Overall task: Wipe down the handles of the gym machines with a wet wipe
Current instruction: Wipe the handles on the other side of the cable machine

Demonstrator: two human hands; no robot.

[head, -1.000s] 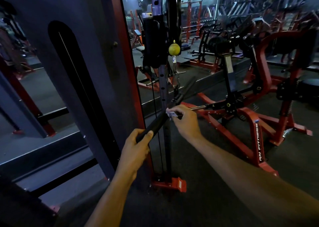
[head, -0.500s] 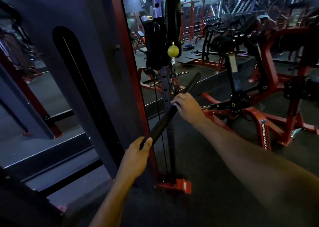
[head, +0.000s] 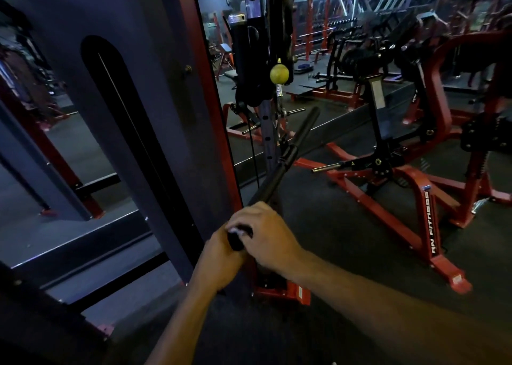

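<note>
A black cable bar handle (head: pixel 279 165) slants from lower left up to the right, hanging from a cable under a yellow ball stop (head: pixel 279 73). My left hand (head: pixel 221 253) grips the bar's near end. My right hand (head: pixel 266 237) is curled over the same end, right against the left hand, with a bit of white wet wipe (head: pixel 235 230) showing under its fingers. Most of the wipe is hidden by the hand.
The cable machine's grey panel and red upright (head: pixel 213 115) stand just left of the bar, its red foot (head: pixel 288 292) below my hands. A red plate-loaded machine (head: pixel 426 206) stands on the dark floor at right. More racks and benches fill the back.
My right hand has slid the wipe down the bar from its middle to the near end, meeting the left hand. The bar's far end now shows bare.
</note>
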